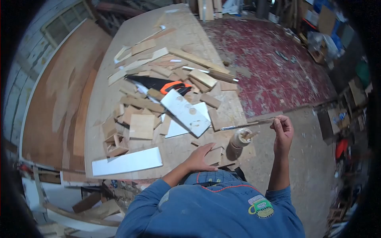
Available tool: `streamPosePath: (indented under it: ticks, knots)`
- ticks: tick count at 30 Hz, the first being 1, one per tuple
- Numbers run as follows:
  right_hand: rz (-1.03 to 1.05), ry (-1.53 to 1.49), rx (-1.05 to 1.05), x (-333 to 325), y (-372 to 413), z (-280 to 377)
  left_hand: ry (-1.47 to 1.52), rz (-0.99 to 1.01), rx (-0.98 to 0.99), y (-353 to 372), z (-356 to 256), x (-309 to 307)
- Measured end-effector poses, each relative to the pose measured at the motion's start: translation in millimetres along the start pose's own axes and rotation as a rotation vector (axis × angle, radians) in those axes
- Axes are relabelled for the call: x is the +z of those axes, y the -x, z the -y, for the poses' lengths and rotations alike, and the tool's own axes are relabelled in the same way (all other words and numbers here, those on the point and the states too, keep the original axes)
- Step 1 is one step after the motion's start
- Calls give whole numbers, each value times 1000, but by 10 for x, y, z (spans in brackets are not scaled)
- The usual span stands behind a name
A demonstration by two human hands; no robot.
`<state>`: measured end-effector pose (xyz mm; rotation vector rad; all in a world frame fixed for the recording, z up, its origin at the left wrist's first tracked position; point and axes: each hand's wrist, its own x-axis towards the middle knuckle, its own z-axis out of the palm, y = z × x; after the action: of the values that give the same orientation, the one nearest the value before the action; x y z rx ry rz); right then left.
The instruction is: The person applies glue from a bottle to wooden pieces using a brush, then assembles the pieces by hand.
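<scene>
My fingers on the right hand are pinched together on the very end of a thin strip, at the right of the frame, just off the desk edge. Gripping it at the tip, I judge, lets the whole length reach left, nearly level, above the small jar with a stick poking out of it. The strip is long, narrow and flat. It is brownish along most of its length, and its far end looks pale or shiny; I cannot tell whether it is wood or metal.

My left hand lies flat, fingers spread, on a wood block at the lower edge of the desk, most likely to steady me as I lean over.

Offcuts are heaped in the middle of the frame. Among them are a handsaw with an orange grip and a white panel with holes. A long white board lies at lower left.
</scene>
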<state>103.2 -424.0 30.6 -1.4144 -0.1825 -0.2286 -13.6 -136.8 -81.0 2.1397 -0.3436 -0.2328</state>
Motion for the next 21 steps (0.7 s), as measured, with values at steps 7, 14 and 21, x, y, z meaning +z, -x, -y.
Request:
streamPosePath:
  ticks: [7, 14, 21]
  knots:
    - [91, 620, -446, 272, -68, 377, 91, -87, -71, 375, 114, -85]
    - [216, 898, -451, 289, 111, 11, 186, -129, -87, 392, 176, -118]
    - [368, 1083, -413, 277, 241, -161, 85, -70, -76, 271, 167, -82]
